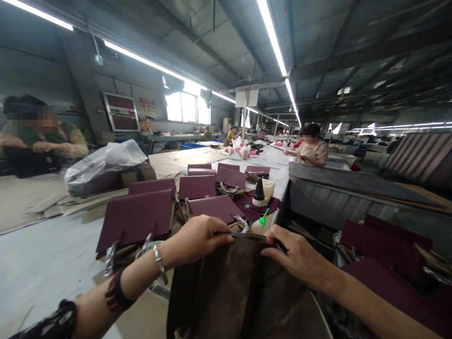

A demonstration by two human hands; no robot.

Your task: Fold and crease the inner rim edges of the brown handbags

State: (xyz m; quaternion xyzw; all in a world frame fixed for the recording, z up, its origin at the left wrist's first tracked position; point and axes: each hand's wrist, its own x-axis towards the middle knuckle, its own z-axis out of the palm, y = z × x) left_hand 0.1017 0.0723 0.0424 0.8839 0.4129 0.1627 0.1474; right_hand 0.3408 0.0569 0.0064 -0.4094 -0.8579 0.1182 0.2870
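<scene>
A dark brown bag lining point(226, 287) hangs upright in front of me, its top edge pinched by both hands. My left hand point(201, 238) grips that edge on the left, thumb and fingers closed on it. On the right, my right hand point(286, 247) has its fingers closed over the same edge. Just behind the edge stands a glue bottle with a green nozzle point(263, 221). Beyond it are a black cone-tipped container point(259, 190) and a cream-coloured tub point(268, 190). The lower end of the lining runs out of view.
Several maroon bags point(137, 221) with wrapped handles stand on the white table point(35, 268). A plastic-wrapped bundle point(106, 167) lies left on cardboard sheets. More maroon bags point(381, 245) lie at right. One person point(45, 132) works at left, another point(312, 148) farther back.
</scene>
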